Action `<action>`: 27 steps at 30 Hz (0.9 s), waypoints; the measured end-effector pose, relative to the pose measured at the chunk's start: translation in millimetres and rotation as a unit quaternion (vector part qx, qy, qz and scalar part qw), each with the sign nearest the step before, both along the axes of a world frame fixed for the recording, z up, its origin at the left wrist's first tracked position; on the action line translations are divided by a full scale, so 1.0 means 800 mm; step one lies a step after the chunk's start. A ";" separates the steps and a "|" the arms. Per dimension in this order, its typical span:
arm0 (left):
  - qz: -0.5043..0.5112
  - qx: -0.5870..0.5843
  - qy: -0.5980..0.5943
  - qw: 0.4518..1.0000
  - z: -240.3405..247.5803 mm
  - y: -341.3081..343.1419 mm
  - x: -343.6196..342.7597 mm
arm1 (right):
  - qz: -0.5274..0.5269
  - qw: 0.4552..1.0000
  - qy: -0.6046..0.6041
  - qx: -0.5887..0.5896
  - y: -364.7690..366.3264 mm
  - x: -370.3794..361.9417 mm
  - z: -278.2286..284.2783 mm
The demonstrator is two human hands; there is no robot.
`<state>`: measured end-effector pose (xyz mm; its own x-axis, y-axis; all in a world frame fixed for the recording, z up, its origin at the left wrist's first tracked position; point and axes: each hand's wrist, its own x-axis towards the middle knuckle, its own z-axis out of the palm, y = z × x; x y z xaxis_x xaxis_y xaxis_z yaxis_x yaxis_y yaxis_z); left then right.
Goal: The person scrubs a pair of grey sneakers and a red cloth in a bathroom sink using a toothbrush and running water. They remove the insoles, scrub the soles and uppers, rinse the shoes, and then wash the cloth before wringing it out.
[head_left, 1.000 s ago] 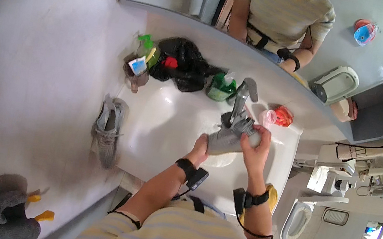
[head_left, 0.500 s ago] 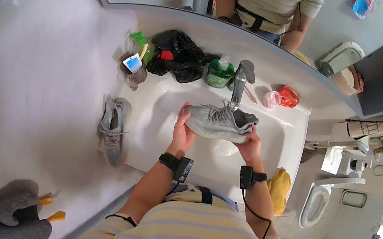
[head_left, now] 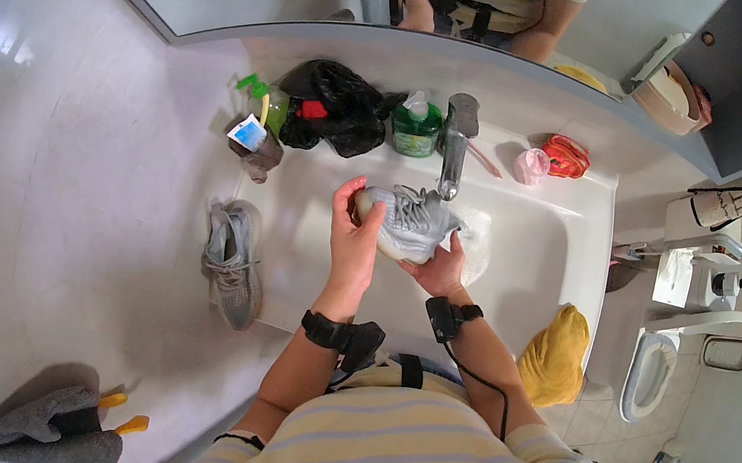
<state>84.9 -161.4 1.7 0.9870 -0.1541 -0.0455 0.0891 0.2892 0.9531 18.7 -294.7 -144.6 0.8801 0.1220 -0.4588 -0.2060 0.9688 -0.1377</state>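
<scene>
One gray shoe (head_left: 406, 226), toe (head_left: 370, 204) in left grip (head_left: 353, 240), heel (head_left: 442, 226) in right grip (head_left: 440, 270)

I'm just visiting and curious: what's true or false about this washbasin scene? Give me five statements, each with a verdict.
1. The left hand and right hand both hold a gray shoe. True.
2. A yellow cloth hangs from the faucet. False: the yellow cloth is at the sink's near right corner.
3. The other shoe is at the sink's left side. True.
4. The black bag is right of the faucet. False: the black bag is left of the faucet.
5. A green bottle stands between them. True.
</scene>
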 end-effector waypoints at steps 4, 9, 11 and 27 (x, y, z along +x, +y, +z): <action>-0.014 0.056 -0.044 0.997 0.010 -0.010 -0.004 | 0.003 0.999 0.036 0.016 0.019 0.012 0.009; -0.027 0.240 -0.131 0.962 0.010 -0.020 -0.006 | 0.020 0.999 0.001 0.028 0.033 0.017 0.000; -0.018 0.322 -0.188 0.928 0.018 -0.022 -0.009 | 0.039 0.998 0.012 0.043 0.038 0.017 0.008; -0.068 -0.126 0.238 0.961 -0.083 0.072 -0.006 | -0.044 0.844 0.152 -0.512 -0.029 0.004 0.006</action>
<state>79.9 -104.0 -64.7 0.8337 -0.3462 -0.4303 0.5506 0.4597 0.6968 22.0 -317.9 -139.6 0.6871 -0.5360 -0.4906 -0.3168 0.3866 -0.8661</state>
